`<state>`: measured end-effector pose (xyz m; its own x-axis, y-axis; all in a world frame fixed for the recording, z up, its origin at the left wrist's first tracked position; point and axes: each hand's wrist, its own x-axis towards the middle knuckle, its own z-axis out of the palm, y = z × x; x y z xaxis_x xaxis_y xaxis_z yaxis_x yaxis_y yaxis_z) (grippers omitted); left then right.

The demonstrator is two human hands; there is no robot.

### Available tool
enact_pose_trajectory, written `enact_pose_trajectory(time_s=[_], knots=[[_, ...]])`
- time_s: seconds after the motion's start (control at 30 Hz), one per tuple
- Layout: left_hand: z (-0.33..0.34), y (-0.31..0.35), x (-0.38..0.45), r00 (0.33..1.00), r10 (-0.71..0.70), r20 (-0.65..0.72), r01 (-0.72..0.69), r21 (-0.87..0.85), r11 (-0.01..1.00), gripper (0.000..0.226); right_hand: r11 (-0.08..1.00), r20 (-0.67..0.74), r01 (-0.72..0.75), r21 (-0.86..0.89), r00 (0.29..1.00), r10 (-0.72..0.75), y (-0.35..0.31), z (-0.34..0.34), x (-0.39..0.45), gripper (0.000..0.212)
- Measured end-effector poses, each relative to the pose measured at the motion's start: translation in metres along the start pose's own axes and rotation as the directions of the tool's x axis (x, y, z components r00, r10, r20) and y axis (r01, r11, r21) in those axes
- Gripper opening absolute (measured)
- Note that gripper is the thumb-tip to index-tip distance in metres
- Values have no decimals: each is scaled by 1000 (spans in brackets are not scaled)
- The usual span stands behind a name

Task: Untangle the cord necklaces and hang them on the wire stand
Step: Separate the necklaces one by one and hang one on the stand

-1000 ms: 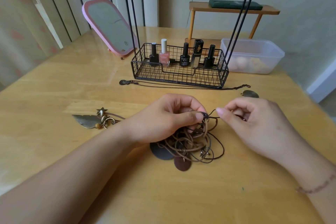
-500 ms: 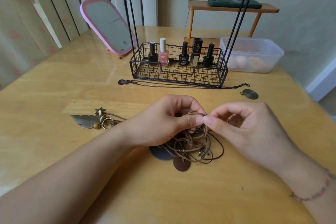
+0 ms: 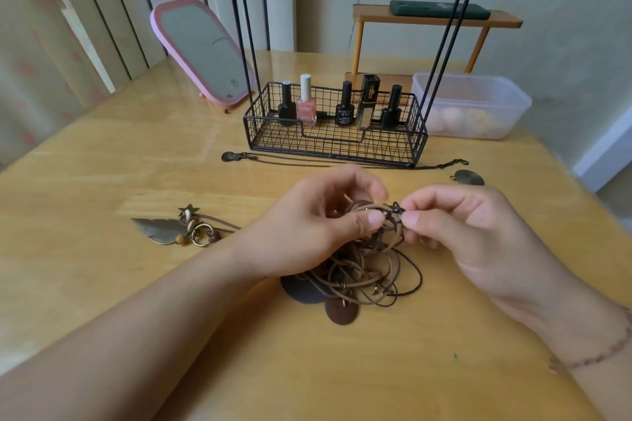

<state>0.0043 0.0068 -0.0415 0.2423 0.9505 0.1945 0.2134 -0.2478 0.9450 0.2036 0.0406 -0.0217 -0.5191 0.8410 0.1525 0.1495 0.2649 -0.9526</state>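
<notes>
A tangle of brown cord necklaces [image 3: 367,270] with round leather discs lies on the wooden table [image 3: 102,164] in front of me. My left hand [image 3: 314,229] pinches a bunch of cords at the top of the tangle. My right hand [image 3: 458,225] pinches a small dark knot on the same bunch, fingertip to fingertip with the left. The black wire stand [image 3: 337,133] sits behind, its tall rods rising out of view. A leaf-pendant necklace [image 3: 164,231] lies to the left, its cord running under my left hand.
Several nail polish bottles [image 3: 345,108] stand in the wire stand's basket. A thin chain necklace [image 3: 307,162] lies along its front, a metal disc pendant [image 3: 468,178] at right. A pink mirror [image 3: 205,51], a plastic tub [image 3: 472,106] and a small wooden shelf [image 3: 437,19] stand behind.
My right hand closed in on the left and now pinches the knot; both hands lifted the top cords slightly.
</notes>
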Motion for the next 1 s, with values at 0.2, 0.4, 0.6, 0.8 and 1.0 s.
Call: enact_pose_trajectory(time_s=[0.2,0.4,0.6,0.8,1.0], knots=[[2,10,-6,836,537,-108,-444,441,780,21,987,18,-38,156,999,35,-5,-3,-1,10],[5,5,-4,860,494,-130,-375,495,784,20,982,10,-37,186,999,36,-11,0,-3,5],[5,8,-3,829,537,-155,-411,483,773,18,986,-49,-8,165,999,17,-14,4,-3,5],[5,5,-4,842,487,-233,-333,485,809,15,997,-87,27,69,996,-20,-8,4,-3,17],[4,5,-4,877,449,-171,-326,475,818,6,996,-46,36,83,998,-32,-8,4,-4,11]])
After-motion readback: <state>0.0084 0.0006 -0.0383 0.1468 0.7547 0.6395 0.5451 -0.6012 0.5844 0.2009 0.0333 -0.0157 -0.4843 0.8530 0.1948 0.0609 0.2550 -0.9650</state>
